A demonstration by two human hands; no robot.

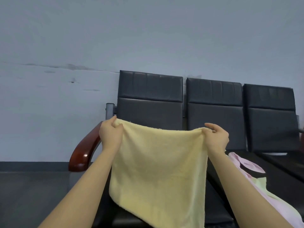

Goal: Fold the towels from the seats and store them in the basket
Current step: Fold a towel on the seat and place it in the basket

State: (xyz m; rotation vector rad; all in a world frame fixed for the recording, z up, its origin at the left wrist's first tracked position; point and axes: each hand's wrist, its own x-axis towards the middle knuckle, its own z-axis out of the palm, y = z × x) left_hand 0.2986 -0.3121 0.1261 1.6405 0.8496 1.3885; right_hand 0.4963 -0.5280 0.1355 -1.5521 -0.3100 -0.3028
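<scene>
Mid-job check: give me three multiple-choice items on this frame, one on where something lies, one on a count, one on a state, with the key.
1. Where does the pink towel lie?
A. on the seat to the right of the held towel
B. on the floor by the wall
C. over the wooden armrest

2. How many dark backrests show on the seats?
A. two
B. three
C. five

3. What state is the yellow towel in?
A. folded small on a seat
B. held up spread by its two top corners
C. rolled into a bundle

Key: 1 A, it rests on the seat beside the right forearm. 2 B, three backrests stand side by side. 3 B, the left hand and right hand each pinch a top corner and the cloth hangs open.
</scene>
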